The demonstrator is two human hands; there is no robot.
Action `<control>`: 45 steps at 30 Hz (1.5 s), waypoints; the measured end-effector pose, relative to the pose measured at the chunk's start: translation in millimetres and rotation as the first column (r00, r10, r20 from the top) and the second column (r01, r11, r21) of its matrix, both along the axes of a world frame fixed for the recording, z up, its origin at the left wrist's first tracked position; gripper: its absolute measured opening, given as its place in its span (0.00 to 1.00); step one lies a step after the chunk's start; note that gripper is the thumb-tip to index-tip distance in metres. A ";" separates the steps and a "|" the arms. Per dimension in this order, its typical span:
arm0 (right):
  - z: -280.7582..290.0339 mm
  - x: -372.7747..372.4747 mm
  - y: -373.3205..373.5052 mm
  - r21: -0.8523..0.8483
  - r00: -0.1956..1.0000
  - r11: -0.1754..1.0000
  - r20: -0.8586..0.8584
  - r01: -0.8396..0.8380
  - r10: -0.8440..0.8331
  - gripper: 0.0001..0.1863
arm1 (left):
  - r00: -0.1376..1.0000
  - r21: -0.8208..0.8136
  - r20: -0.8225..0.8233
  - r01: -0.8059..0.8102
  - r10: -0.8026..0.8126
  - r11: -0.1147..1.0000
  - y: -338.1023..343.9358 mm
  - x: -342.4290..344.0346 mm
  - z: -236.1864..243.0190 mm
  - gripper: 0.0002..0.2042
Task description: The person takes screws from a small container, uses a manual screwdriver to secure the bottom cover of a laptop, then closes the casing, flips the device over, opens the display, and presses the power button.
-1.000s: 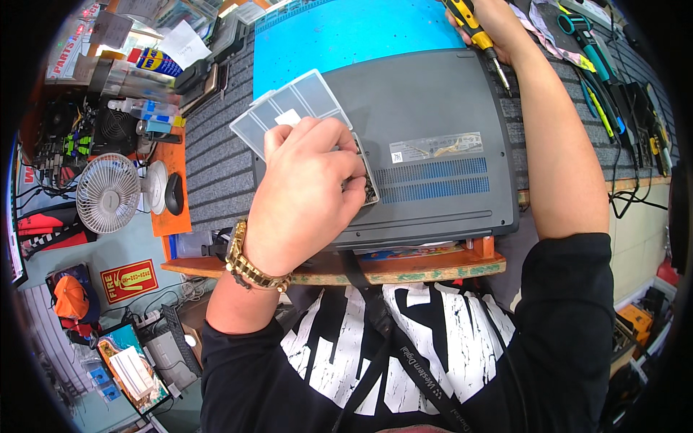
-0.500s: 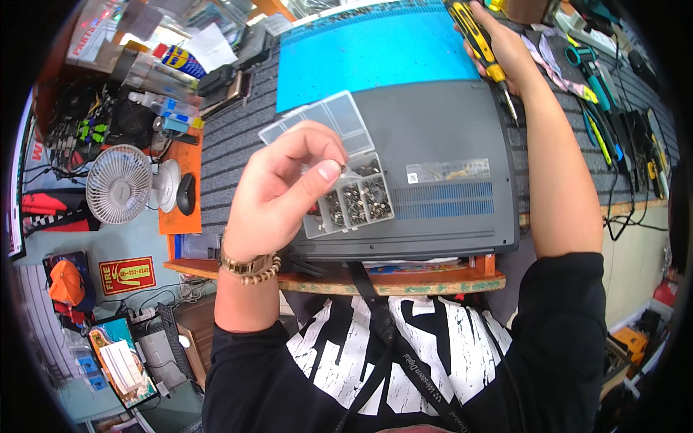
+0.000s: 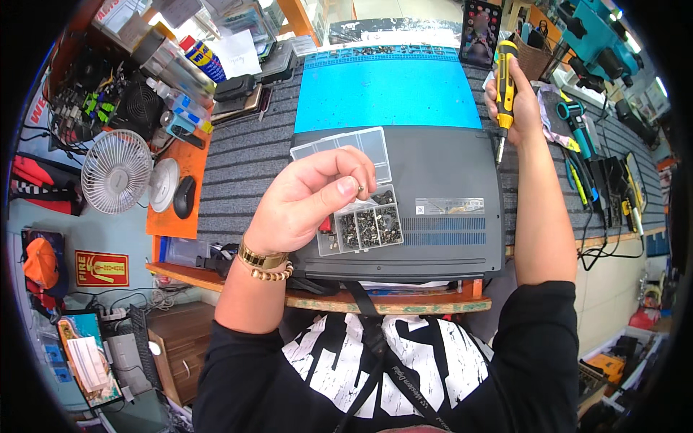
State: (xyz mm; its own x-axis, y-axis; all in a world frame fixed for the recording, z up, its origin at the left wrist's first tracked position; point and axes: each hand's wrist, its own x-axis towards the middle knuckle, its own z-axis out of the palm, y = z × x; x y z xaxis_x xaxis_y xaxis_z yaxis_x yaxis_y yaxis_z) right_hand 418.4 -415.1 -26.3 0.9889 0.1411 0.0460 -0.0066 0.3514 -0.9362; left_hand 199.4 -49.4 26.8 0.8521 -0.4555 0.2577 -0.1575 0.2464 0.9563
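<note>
A dark grey laptop (image 3: 447,169) lies upside down on the bench, its vented base facing up. On its left part stands a clear divided box (image 3: 364,247), lid swung back, with many small screws (image 3: 379,225) in its compartments. My left hand (image 3: 317,191) hovers above this box, thumb and forefinger pinched on a tiny screw (image 3: 360,189). Off the laptop's far right corner, my right hand (image 3: 523,108) grips a yellow and black screwdriver (image 3: 506,86), its tip pointing down toward me. The left hand hides part of the box and lid.
A blue work mat (image 3: 382,90) lies beyond the laptop, with a phone (image 3: 481,32) standing at its far right. On the left are a white fan (image 3: 117,172), a black mouse (image 3: 184,197) and a spray can (image 3: 203,59). Several tools and cables (image 3: 588,155) lie on the right.
The whole view has shifted and tilted up. My right hand has turned the screwdriver more upright. My left hand keeps its pinch and stays over the screw box.
</note>
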 end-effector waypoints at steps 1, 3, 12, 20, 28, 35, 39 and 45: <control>2.4 -2.8 -1.5 0.031 1.000 0.999 0.000 0.016 -0.016 0.29 | 1.000 -0.036 -0.009 0.007 -0.008 0.999 1.1 0.0 -2.2 0.11; 10.1 -8.9 -5.7 0.097 0.997 0.995 0.071 -0.014 0.007 0.29 | 0.999 -0.080 -0.031 0.019 -0.022 0.997 2.8 -0.4 -5.9 0.10; 79.0 -93.0 54.5 0.310 0.898 0.945 0.439 -0.108 -0.041 0.28 | 0.991 -0.137 -0.134 0.007 -0.026 0.991 4.2 -1.2 -16.4 0.09; 134.8 -148.4 141.6 0.185 0.748 0.975 0.663 -0.121 -0.033 0.31 | 0.993 -0.227 -0.106 0.017 -0.042 0.974 9.9 6.6 -28.4 0.10; 137.8 -146.2 160.8 0.154 0.720 0.981 0.693 -0.116 -0.024 0.30 | 0.994 -0.266 -0.111 -0.023 -0.007 0.964 13.4 5.3 -24.4 0.11; 135.4 -140.4 165.4 0.141 0.715 0.981 0.699 -0.133 -0.003 0.30 | 0.989 -0.269 -0.146 -0.046 0.006 0.962 18.1 6.2 -22.6 0.12; 134.6 -138.4 168.5 0.122 0.709 0.985 0.705 -0.123 0.001 0.30 | 0.992 -0.266 -0.121 -0.067 0.036 0.961 19.4 5.6 -23.9 0.12; 136.1 -130.8 177.3 0.157 0.657 0.971 0.754 -0.181 0.001 0.28 | 0.986 -0.155 -0.068 -0.164 0.155 0.974 20.2 5.2 -21.1 0.12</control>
